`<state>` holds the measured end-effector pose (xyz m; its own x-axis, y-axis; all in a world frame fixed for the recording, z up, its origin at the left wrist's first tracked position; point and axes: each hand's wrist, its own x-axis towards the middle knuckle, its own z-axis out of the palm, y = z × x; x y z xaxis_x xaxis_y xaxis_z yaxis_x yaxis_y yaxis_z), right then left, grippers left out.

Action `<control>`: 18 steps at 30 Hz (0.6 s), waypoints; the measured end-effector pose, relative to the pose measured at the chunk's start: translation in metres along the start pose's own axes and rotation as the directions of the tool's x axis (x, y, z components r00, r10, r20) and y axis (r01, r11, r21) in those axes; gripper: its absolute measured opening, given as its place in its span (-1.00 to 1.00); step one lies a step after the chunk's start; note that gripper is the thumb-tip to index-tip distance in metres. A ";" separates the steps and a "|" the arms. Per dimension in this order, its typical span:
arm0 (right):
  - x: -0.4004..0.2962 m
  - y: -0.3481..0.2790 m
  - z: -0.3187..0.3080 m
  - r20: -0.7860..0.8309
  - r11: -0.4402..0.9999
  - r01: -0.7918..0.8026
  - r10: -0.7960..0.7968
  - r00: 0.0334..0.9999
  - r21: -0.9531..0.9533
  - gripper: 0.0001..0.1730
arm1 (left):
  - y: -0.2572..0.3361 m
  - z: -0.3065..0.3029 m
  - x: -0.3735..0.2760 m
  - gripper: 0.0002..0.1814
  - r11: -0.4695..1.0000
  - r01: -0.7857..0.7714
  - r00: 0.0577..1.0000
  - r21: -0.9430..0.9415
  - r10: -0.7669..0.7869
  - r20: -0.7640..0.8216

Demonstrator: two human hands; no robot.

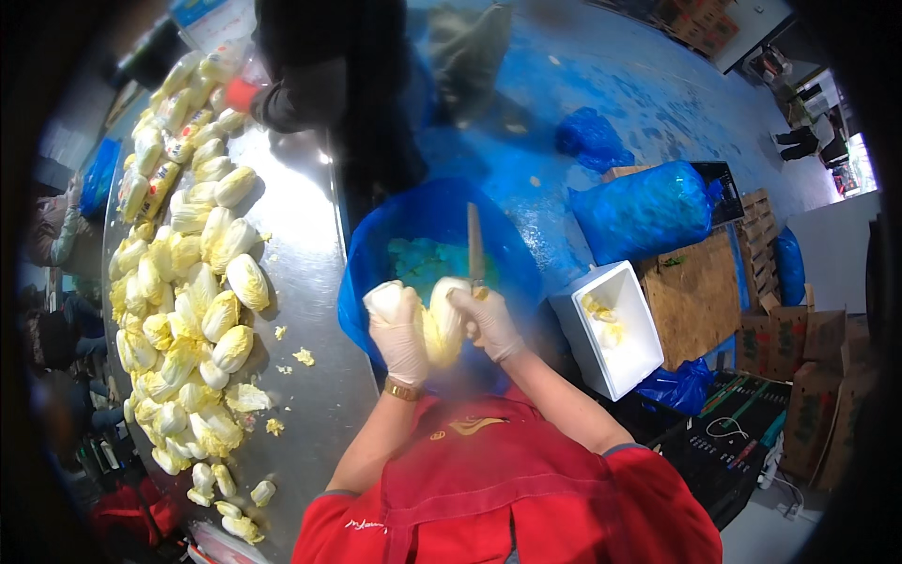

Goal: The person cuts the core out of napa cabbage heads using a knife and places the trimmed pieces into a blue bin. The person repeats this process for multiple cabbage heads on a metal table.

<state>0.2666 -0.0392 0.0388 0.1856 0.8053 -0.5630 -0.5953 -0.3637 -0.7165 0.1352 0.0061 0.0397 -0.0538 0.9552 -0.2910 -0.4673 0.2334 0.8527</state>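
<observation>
Both my hands wear thin white gloves above a large tub lined with a blue plastic bag (359, 282). My left hand (405, 342) grips a trimmed napa cabbage (386, 299), its white base pointing away from me. Pressed beside it is a second pale napa cabbage piece (445, 328); whether the two are joined is hidden. In my right hand (490, 321) is a knife (476, 243), blade upward, while the fingers touch the second piece. Green leafy trimmings (430, 261) lie inside the bag below.
On my left, a steel table (310, 296) carries a long pile of napa cabbages (204, 296), some wrapped. A dark-clothed person (317, 77) stands ahead. To the right are a white foam box (638, 359) with scraps, a full blue bag (648, 211) and cardboard boxes (810, 381).
</observation>
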 end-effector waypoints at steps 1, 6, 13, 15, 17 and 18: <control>0.000 -0.001 -0.006 -0.030 0.998 -0.054 0.055 0.998 0.036 -0.55 | 0.006 0.002 0.002 -0.74 0.999 -0.053 0.998 0.006 0.053 -0.018; -0.008 -0.013 -0.039 -0.241 0.977 0.132 -0.090 0.966 0.165 -0.61 | 0.027 -0.015 0.015 -0.63 0.989 0.026 0.999 0.145 -0.022 -0.030; -0.025 -0.037 -0.021 -0.143 0.930 0.225 -0.275 0.951 -0.290 -0.46 | 0.013 -0.011 0.011 -0.27 0.564 -0.456 0.822 0.688 -0.030 0.569; -0.031 -0.035 0.005 -0.083 0.884 0.184 -0.241 0.967 -0.430 -0.51 | 0.020 0.020 -0.014 -0.30 0.866 -0.043 0.806 0.498 -0.265 0.530; -0.033 -0.035 0.013 -0.005 0.845 0.239 -0.275 0.961 -0.478 -0.56 | 0.014 0.013 -0.014 -0.35 0.920 -0.072 0.853 0.386 -0.144 0.502; -0.033 -0.033 0.015 0.028 0.826 0.262 -0.288 0.957 -0.500 -0.59 | 0.017 0.010 -0.014 -0.35 0.960 0.015 0.841 0.278 -0.163 0.516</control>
<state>0.2685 -0.0471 0.0875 0.3273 0.8885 -0.3216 -0.0522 -0.3229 -0.9450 0.1368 -0.0018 0.0627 0.4865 0.8590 -0.1594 -0.2041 0.2892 0.9352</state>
